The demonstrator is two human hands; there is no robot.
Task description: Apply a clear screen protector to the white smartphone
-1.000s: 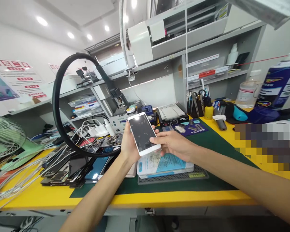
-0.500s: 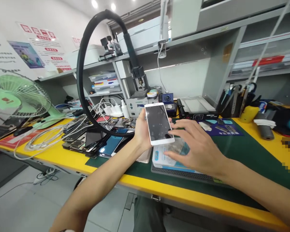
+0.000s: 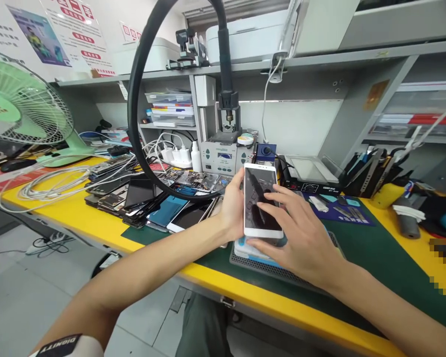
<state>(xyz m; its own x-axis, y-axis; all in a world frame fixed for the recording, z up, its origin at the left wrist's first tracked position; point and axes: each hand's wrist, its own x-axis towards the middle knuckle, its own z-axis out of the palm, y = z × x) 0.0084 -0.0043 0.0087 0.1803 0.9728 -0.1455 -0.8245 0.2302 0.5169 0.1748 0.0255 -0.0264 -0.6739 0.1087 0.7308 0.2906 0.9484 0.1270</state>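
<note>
Judging by how things are standing, the handling is partway along: the slim white phone with a black glass screen is already being held up above the flat dark green work mat, its screen facing the wearer; how much is left cannot be told. The bare left hand is clasping the phone's left edge, most of its fingers hiding behind. The bare right hand is hovering with spread, bent fingers over the screen; whether the tips are touching the glass is unclear.

Counting: two hands, one held phone. On the mat, one dark grey perforated pad is lying under at least one flat white-and-blue box. One pale green plastic fan is standing well left of the mat; one grey box-shaped station and one white plastic bottle are standing behind it. Dark, flat, stacked devices at its left are overlapping too much to count.
</note>
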